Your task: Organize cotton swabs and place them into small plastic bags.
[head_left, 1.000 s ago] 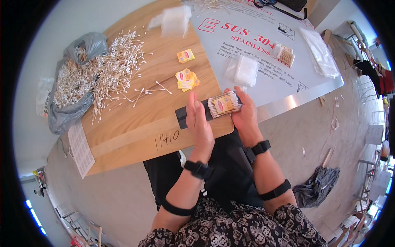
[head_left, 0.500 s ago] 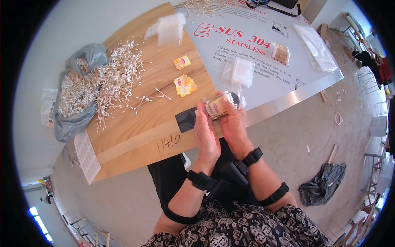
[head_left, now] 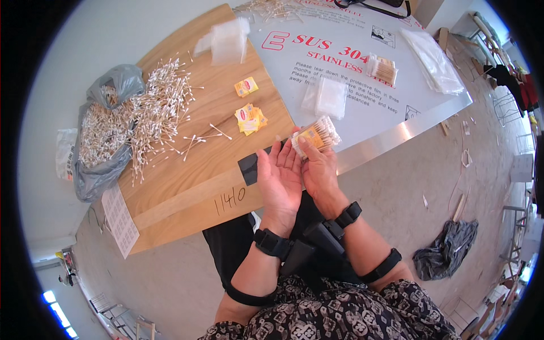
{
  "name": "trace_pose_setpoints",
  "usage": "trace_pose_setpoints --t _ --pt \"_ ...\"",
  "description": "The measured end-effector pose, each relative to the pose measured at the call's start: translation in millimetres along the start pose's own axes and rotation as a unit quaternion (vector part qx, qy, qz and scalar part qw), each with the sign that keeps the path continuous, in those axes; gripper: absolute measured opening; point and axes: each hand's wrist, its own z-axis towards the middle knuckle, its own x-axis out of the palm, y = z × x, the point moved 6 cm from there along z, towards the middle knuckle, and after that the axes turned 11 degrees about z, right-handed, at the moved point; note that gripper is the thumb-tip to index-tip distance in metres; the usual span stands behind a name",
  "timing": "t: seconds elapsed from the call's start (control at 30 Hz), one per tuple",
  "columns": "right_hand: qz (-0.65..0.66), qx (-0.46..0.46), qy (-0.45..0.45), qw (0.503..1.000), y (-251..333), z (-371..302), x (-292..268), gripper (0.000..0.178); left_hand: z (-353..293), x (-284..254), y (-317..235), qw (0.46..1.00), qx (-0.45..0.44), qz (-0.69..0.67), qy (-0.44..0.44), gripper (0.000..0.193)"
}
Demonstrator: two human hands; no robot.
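Over the table's near edge, my right hand (head_left: 322, 177) grips a clear packet of cotton swabs (head_left: 326, 132) with a yellow card inside, tilted with its white tips toward the upper right. My left hand (head_left: 281, 182) lies palm up beside it, fingers stretched out, its fingertips close to the packet's left end; whether they touch it I cannot tell. Small yellow cards (head_left: 250, 119) lie stacked beyond my left hand, with more yellow cards (head_left: 246, 86) farther back. Just past the packet rests a stack of clear plastic bags (head_left: 330, 99).
Loose cotton swabs (head_left: 164, 99) heap out of a grey plastic bag (head_left: 105, 175) at the left. Another swab packet (head_left: 383, 70) and large clear plastic sheets (head_left: 432, 62) lie on the metal sheet (head_left: 368, 122) at right. More clear bags (head_left: 229, 42) sit at the back.
My left hand has come off the packet and turned palm up, its fingers opening. The packet, now in my right hand alone, has tilted and shifted slightly right.
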Motion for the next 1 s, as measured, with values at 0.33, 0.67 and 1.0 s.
trace_pose_setpoints --t 0.33,0.67,1.0 --pt "0.062 0.027 0.009 0.998 17 9 0 0.026 6 -26 -8 0.993 0.012 0.088 -0.08 0.039" --pt "0.041 -0.008 -0.009 0.999 14 17 -12 0.035 1 -23 -5 0.998 -0.037 0.056 -0.008 0.047" --pt "0.007 -0.031 0.014 0.999 12 13 -10 0.032 8 -15 0 0.994 -0.072 0.074 0.021 0.058"
